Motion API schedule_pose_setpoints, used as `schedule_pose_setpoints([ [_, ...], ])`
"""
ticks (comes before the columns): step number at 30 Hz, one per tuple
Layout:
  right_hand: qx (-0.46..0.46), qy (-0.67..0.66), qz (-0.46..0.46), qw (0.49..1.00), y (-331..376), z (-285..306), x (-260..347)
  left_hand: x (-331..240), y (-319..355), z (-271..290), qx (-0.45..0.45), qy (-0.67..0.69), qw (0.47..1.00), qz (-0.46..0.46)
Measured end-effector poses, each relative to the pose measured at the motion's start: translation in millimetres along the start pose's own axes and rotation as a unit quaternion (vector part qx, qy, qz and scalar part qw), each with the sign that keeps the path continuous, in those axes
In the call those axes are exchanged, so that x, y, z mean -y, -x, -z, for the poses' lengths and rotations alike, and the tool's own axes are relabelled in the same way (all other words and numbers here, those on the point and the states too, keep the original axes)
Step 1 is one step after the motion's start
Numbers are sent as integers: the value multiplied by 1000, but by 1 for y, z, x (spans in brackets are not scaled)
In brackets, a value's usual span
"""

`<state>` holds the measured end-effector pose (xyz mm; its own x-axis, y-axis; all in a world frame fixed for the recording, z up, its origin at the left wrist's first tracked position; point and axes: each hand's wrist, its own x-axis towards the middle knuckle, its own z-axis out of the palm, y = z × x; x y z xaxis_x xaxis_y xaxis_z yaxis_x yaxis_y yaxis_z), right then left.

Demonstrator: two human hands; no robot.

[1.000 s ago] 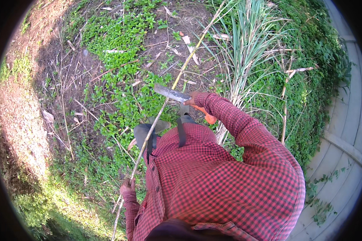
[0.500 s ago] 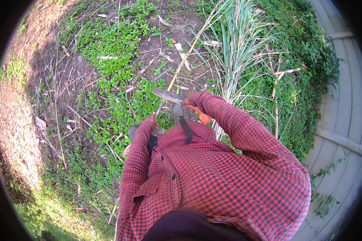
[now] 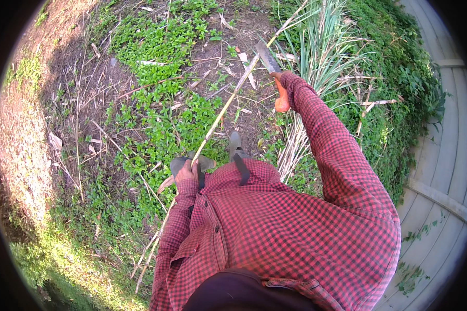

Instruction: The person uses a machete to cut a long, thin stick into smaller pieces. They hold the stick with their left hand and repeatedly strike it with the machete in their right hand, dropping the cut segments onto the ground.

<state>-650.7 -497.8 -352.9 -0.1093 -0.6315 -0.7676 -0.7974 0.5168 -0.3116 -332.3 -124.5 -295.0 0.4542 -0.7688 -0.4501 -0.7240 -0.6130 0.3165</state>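
My left hand (image 3: pixel 187 173) is closed around a long pale-yellow cane stalk (image 3: pixel 219 117), close to my boots. From there the stalk slants up and away to the right, with its lower end trailing back beside my left forearm. My right hand (image 3: pixel 279 78), arm stretched out, grips a machete by its orange handle (image 3: pixel 282 99). The machete's broad grey blade (image 3: pixel 267 58) points away and to the left, its tip next to the far part of the stalk. Whether the blade touches the stalk I cannot tell.
A clump of long, narrow leaves (image 3: pixel 324 57) stands just beyond my right hand. Low green plants (image 3: pixel 155 39) and dry stalks cover the ground. Along the right side runs a grey plank wall (image 3: pixel 441 171). My boots (image 3: pixel 235 140) stand among the plants.
My right hand has swung the machete forward, away from my body along the stalk. My left hand has drawn slightly nearer, still holding the stalk, and more of the stalk's pale length shows.
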Motion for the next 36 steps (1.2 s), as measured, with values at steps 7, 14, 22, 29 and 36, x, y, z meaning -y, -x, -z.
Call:
schedule_pose_setpoints([
  [7, 133, 168, 189, 958, 70, -69, -9, -1, 14, -12, 4, 12, 1000, 22],
  [14, 117, -66, 16, 991, 34, -58, -46, 2, 14, -15, -4, -2, 1000, 31],
  [22, 197, -37, 106, 974, 112, -60, -35, -11, -2, -10, 9, -6, 999, 33],
  [29, 119, 30, 193, 973, 86, -78, -61, 34, -15, -26, 98, 123, 987, 27],
  [36, 106, -88, 100, 985, 63, -88, -78, 36, 1, 26, 107, 117, 987, 41],
])
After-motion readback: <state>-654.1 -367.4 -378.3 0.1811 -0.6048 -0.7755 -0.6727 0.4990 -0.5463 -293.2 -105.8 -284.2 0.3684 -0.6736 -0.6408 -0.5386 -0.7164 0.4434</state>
